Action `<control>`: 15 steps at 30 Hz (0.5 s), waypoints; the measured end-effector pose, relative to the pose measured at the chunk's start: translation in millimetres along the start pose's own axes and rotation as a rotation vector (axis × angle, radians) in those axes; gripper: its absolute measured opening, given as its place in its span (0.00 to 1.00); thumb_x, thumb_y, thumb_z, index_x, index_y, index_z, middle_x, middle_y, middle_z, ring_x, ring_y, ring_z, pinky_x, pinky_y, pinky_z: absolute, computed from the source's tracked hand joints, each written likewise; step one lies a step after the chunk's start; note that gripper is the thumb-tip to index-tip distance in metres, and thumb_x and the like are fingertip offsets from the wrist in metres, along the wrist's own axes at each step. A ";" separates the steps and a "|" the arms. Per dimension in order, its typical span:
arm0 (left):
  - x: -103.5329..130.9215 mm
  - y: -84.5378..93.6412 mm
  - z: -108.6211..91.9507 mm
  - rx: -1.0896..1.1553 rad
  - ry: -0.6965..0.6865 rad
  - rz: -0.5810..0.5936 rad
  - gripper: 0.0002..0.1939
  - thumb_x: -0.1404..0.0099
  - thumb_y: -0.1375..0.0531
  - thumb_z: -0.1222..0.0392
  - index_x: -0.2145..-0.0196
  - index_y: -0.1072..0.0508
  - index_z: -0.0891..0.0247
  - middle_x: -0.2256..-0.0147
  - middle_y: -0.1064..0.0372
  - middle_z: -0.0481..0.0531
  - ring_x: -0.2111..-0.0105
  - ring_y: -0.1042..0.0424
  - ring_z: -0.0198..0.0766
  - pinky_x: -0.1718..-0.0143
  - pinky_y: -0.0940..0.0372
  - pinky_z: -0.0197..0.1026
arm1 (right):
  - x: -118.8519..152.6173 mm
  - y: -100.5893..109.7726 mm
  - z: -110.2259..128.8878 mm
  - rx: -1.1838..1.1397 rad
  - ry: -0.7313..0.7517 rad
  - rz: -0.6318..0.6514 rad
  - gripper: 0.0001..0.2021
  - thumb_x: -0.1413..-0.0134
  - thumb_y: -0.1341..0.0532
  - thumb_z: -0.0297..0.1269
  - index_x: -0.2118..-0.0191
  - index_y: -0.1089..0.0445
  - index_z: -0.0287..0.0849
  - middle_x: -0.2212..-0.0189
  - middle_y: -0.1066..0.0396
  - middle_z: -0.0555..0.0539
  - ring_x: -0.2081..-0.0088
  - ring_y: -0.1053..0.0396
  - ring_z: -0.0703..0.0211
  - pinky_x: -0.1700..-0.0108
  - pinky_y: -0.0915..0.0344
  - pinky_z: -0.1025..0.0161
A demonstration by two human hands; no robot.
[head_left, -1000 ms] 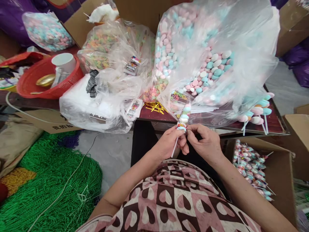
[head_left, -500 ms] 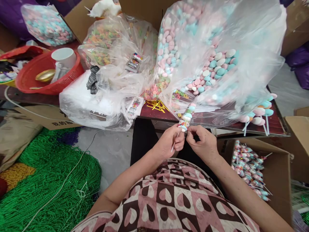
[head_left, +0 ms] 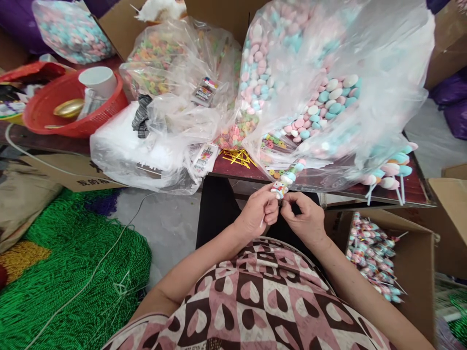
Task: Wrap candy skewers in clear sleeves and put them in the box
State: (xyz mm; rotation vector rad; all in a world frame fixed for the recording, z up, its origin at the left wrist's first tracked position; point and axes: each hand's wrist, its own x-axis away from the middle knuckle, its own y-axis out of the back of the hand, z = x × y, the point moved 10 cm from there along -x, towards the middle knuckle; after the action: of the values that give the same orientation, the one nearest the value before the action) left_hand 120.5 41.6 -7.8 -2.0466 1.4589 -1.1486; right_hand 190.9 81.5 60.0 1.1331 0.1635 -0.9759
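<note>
My left hand (head_left: 260,209) is closed around the white stick of a candy skewer (head_left: 289,176), just under its stacked pink, white, green and blue sweets. The skewer tilts up and to the right, and a clear, shiny printed wrapper seems to cover it. My right hand (head_left: 303,214) pinches thumb and forefinger together at the base of the sweets, touching or nearly touching the left fingers. What lies in that pinch is too small to make out. Beyond the hands, gold twist ties (head_left: 239,158) lie at the table's front edge.
A big clear bag of pastel candies (head_left: 333,95) and a bag of ring candies (head_left: 156,61) stand on the table. Unwrapped skewers (head_left: 390,174) lie at its right corner. Below is a carton (head_left: 416,272) of wrapped skewers. A red basket (head_left: 40,114) sits left.
The skewer has tipped further to the right, its top end swinging outward. Both hands keep their grip at its base, and the view has shifted slightly.
</note>
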 end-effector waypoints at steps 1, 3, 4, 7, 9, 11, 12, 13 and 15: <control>0.5 -3.0 1.0 0.005 0.021 0.031 0.09 0.45 0.40 0.57 0.68 0.36 0.62 0.86 0.53 0.36 0.89 0.55 0.24 0.86 0.59 0.31 | 0.2 0.1 -3.7 -0.017 -0.032 0.001 0.05 0.49 0.44 0.27 0.70 0.33 0.44 0.78 0.30 0.53 0.77 0.32 0.63 0.73 0.38 0.67; 0.7 -4.4 0.9 -0.017 0.030 0.043 0.11 0.44 0.40 0.54 0.72 0.39 0.61 0.86 0.52 0.36 0.89 0.54 0.24 0.86 0.59 0.31 | -0.5 1.0 -5.9 -0.037 -0.055 0.002 0.05 0.48 0.43 0.27 0.70 0.33 0.44 0.78 0.29 0.53 0.77 0.32 0.63 0.73 0.37 0.66; 0.4 -2.9 -0.2 -0.040 0.019 0.024 0.13 0.44 0.39 0.53 0.73 0.40 0.61 0.86 0.52 0.36 0.89 0.55 0.23 0.87 0.59 0.31 | -1.2 1.6 -5.3 -0.042 -0.053 0.004 0.05 0.48 0.43 0.27 0.70 0.32 0.44 0.77 0.29 0.53 0.77 0.32 0.63 0.73 0.37 0.67; -1.0 2.9 -3.4 -0.126 -0.025 -0.044 0.14 0.45 0.37 0.52 0.72 0.38 0.62 0.87 0.52 0.35 0.90 0.55 0.23 0.88 0.60 0.31 | -3.2 4.3 -3.5 -0.045 -0.062 0.004 0.05 0.47 0.43 0.28 0.70 0.31 0.44 0.77 0.28 0.53 0.77 0.32 0.64 0.73 0.37 0.67; -2.2 6.0 -5.1 -0.176 -0.055 -0.074 0.15 0.45 0.37 0.51 0.71 0.37 0.62 0.86 0.52 0.35 0.90 0.56 0.23 0.88 0.60 0.31 | -4.3 6.6 -2.7 -0.044 -0.069 -0.006 0.05 0.47 0.43 0.28 0.69 0.31 0.43 0.77 0.28 0.53 0.77 0.32 0.64 0.73 0.37 0.67; -3.7 9.1 -6.8 -0.215 -0.094 -0.096 0.15 0.45 0.37 0.49 0.70 0.35 0.63 0.86 0.51 0.35 0.89 0.56 0.22 0.88 0.59 0.31 | -5.4 8.3 0.4 -0.028 -0.044 -0.018 0.05 0.47 0.43 0.28 0.69 0.31 0.43 0.77 0.28 0.53 0.77 0.31 0.64 0.73 0.37 0.67; -4.6 10.9 -7.2 -0.229 -0.113 -0.108 0.16 0.45 0.37 0.49 0.70 0.35 0.63 0.86 0.51 0.35 0.89 0.56 0.22 0.88 0.59 0.30 | -5.9 9.1 3.7 -0.011 -0.009 -0.027 0.05 0.48 0.43 0.27 0.69 0.32 0.43 0.77 0.28 0.53 0.77 0.31 0.64 0.73 0.37 0.67; -5.6 12.8 -6.9 -0.240 -0.127 -0.120 0.16 0.45 0.37 0.49 0.70 0.34 0.63 0.86 0.51 0.35 0.89 0.56 0.22 0.88 0.59 0.30 | -6.1 9.5 7.6 0.010 0.035 -0.036 0.05 0.48 0.43 0.26 0.69 0.32 0.43 0.78 0.29 0.52 0.77 0.31 0.64 0.73 0.37 0.67; -7.4 16.8 -5.0 -0.250 -0.142 -0.151 0.15 0.44 0.38 0.48 0.70 0.34 0.63 0.86 0.52 0.35 0.90 0.56 0.22 0.88 0.59 0.30 | -5.2 8.6 14.6 0.058 0.119 -0.045 0.06 0.50 0.42 0.25 0.69 0.32 0.43 0.77 0.29 0.52 0.77 0.31 0.64 0.72 0.37 0.67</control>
State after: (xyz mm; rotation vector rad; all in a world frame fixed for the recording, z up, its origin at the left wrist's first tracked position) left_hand 105.5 42.5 -19.5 -2.3904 1.4609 -0.8903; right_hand 188.9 73.2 75.5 1.2467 0.2590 -0.9579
